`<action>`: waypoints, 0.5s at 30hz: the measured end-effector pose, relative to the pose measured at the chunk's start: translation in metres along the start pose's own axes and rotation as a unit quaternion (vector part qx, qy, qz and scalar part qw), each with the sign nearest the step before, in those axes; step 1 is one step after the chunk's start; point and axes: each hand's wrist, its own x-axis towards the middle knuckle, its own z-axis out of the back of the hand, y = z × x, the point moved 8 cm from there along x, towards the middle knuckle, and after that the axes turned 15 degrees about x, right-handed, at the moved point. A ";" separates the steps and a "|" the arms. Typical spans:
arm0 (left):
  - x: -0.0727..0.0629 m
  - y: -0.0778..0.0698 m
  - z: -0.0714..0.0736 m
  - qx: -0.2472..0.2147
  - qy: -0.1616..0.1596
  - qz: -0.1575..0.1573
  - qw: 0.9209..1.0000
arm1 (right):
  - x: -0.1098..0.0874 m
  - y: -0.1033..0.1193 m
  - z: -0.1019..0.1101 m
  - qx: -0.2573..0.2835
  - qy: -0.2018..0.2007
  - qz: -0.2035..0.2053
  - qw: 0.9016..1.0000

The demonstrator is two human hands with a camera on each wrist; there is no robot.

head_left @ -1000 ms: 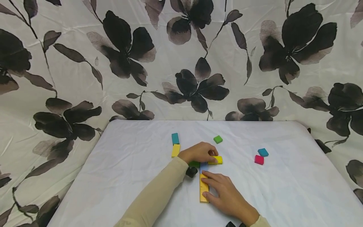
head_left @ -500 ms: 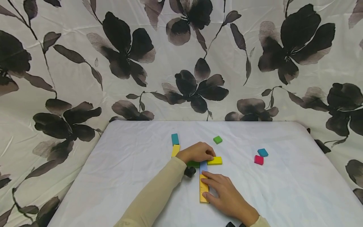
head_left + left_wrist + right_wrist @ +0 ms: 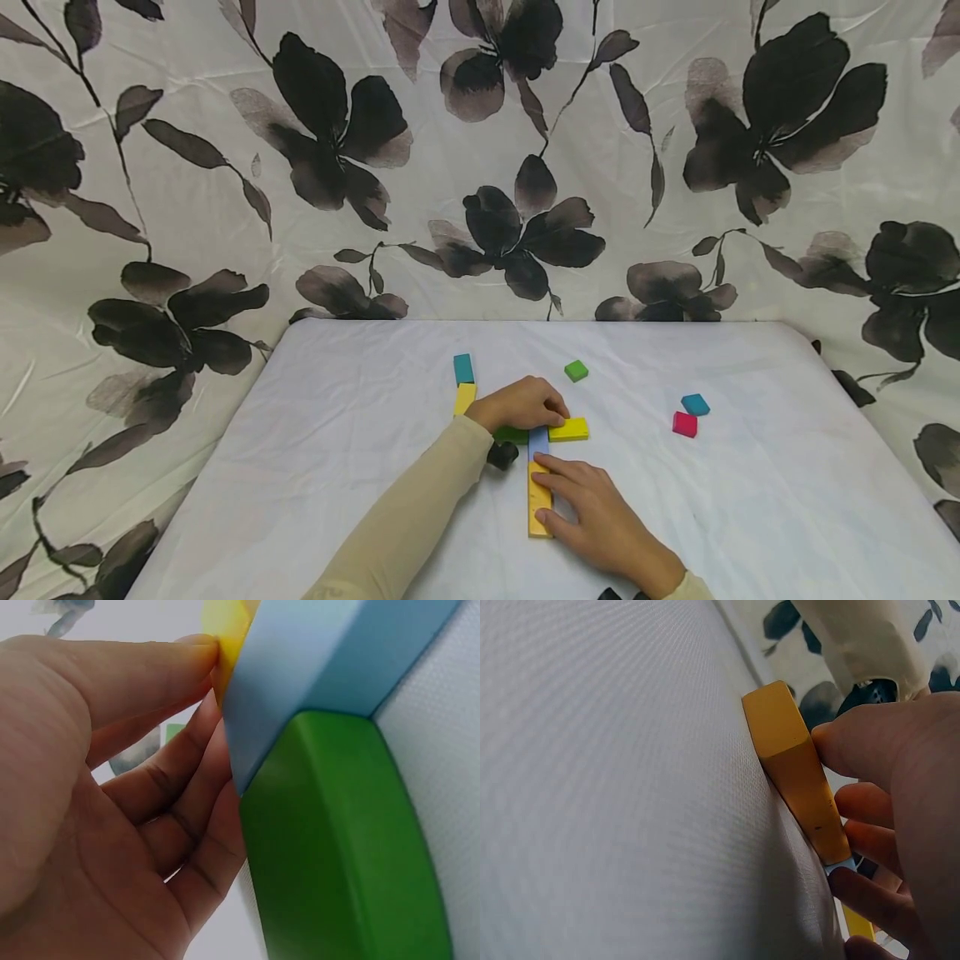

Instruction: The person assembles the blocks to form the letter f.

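Note:
In the head view a yellow block (image 3: 568, 430) lies at the right side of a light blue block (image 3: 538, 443), and a green block (image 3: 512, 435) lies at its left. My left hand (image 3: 525, 403) reaches over them from the left. In the left wrist view its thumb (image 3: 161, 671) is against the yellow block (image 3: 226, 630), with curled fingers behind, pinching the near end. An orange-yellow block (image 3: 539, 504) continues from the light blue block toward me. My right hand (image 3: 600, 521) rests on it with relaxed fingers, the thumb and fingertips touching its top, as the right wrist view shows.
A teal block (image 3: 462, 368) and a second yellow block (image 3: 464, 398) lie end to end at the back left. A small green block (image 3: 576, 371) lies behind my left hand. On the right are a blue block (image 3: 695, 404) and a red block (image 3: 685, 424). Patterned cloth (image 3: 420, 150) hangs behind the white table (image 3: 787, 500).
My left hand has drawn slightly left along the yellow block to its near end, leaving more of it showing; the block has turned and shifted slightly. The right hand stays in place.

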 end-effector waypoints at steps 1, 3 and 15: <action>0.000 0.000 0.000 -0.002 0.001 0.000 1.000 | 0.000 0.000 0.000 0.001 0.000 -0.001 1.000; 0.000 0.000 -0.001 -0.004 0.003 0.001 1.000 | 0.000 0.000 0.000 0.000 0.002 -0.002 1.000; 0.002 0.003 -0.004 0.001 0.002 -0.001 1.000 | 0.001 -0.001 0.000 -0.003 0.004 -0.002 1.000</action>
